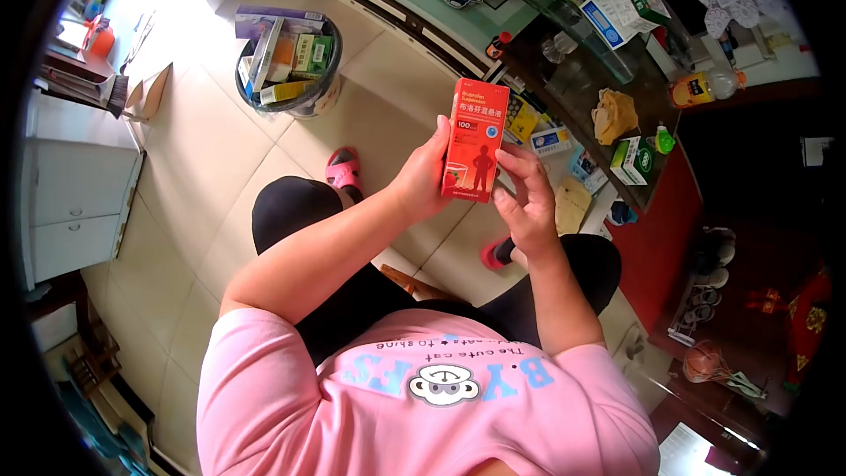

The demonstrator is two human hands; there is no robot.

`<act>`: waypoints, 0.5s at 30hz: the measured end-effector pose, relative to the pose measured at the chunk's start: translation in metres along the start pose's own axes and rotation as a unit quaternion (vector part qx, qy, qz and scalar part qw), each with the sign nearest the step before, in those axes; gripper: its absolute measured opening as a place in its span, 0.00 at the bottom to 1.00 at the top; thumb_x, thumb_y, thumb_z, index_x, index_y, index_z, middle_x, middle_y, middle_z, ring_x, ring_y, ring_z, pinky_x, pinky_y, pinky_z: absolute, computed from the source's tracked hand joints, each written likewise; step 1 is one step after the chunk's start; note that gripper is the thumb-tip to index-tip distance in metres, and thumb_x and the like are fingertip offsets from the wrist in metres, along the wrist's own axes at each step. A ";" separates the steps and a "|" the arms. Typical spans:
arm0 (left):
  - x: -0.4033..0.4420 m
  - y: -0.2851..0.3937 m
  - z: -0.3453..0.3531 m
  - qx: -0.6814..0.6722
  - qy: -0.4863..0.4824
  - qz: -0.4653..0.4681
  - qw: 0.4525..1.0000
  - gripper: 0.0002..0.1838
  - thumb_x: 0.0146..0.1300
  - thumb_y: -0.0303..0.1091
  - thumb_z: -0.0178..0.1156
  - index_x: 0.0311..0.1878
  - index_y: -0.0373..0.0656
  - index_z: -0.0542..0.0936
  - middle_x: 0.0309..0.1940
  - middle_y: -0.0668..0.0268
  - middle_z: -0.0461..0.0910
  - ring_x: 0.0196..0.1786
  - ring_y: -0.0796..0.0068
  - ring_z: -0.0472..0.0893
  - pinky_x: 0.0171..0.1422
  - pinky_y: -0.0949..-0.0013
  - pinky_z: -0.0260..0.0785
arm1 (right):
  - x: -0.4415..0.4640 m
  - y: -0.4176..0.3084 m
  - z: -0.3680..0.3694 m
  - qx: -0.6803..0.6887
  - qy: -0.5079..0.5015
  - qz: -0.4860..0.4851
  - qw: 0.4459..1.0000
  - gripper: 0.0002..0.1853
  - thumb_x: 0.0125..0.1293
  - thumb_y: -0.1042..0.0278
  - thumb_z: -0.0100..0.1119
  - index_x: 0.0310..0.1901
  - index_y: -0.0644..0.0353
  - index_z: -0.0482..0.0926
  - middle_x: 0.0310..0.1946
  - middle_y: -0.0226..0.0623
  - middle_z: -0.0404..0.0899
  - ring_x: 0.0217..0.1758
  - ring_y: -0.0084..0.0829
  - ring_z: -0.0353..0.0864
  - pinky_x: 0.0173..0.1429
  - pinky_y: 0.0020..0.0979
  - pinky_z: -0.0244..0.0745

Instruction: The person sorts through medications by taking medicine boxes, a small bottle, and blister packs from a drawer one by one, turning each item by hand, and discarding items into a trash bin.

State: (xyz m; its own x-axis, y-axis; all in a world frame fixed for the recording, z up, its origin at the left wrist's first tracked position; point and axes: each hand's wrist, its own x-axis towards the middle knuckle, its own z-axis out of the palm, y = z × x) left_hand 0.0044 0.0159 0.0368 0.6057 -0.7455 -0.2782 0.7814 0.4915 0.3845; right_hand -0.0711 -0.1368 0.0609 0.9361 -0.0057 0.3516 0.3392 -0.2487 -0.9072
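A red medicine box (474, 141), printed "Ibuprofen Suspension", is held upright in front of me with its front panel facing up. My left hand (425, 169) is closed around its left side, the thumb along the edge and the other fingers hidden behind. At the right edge, my right hand (530, 198) has curled fingertips and thumb against the box. Beyond it stands a round bin (328, 104) filled with several medicine boxes.
A glass-topped cabinet (564, 79) on the right carries a green-and-white box (633, 161), a crumpled brown bag (614, 116) and an orange-labelled bottle (705, 86). More packets lie on its lower shelf. A white cabinet (75, 194) stands left on the tiled floor (189, 203).
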 end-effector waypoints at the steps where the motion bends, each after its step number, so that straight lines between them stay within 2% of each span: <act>1: 0.000 0.000 0.000 0.003 -0.002 0.000 1.000 0.32 0.70 0.64 0.33 0.62 0.50 0.68 0.51 0.64 0.76 0.50 0.62 0.79 0.49 0.56 0.74 | 0.000 0.000 0.000 -0.004 0.000 0.000 1.000 0.22 0.57 0.77 0.54 0.56 0.59 0.74 0.57 0.44 0.72 0.59 0.38 0.71 0.63 0.36 0.66; 9: 0.001 -0.001 -0.002 0.003 0.024 -0.016 1.000 0.31 0.68 0.66 0.36 0.60 0.55 0.69 0.49 0.67 0.77 0.47 0.63 0.79 0.45 0.56 0.74 | 0.000 -0.004 -0.002 -0.009 -0.005 0.003 1.000 0.22 0.56 0.78 0.55 0.56 0.59 0.74 0.57 0.44 0.72 0.60 0.39 0.71 0.64 0.36 0.65; 15: 0.002 -0.003 -0.005 0.007 0.002 -0.005 1.000 0.30 0.68 0.66 0.36 0.59 0.55 0.69 0.48 0.68 0.77 0.46 0.64 0.79 0.44 0.57 0.74 | -0.001 -0.003 -0.002 -0.019 -0.006 0.001 1.000 0.23 0.56 0.78 0.55 0.56 0.58 0.74 0.57 0.43 0.72 0.61 0.39 0.71 0.65 0.37 0.64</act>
State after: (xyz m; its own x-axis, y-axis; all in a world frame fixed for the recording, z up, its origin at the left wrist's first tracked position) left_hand 0.0043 0.0151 0.0309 0.5991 -0.7479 -0.2859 0.7848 0.4777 0.3948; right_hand -0.0730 -0.1380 0.0643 0.9382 0.0055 0.3460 0.3331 -0.2861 -0.8985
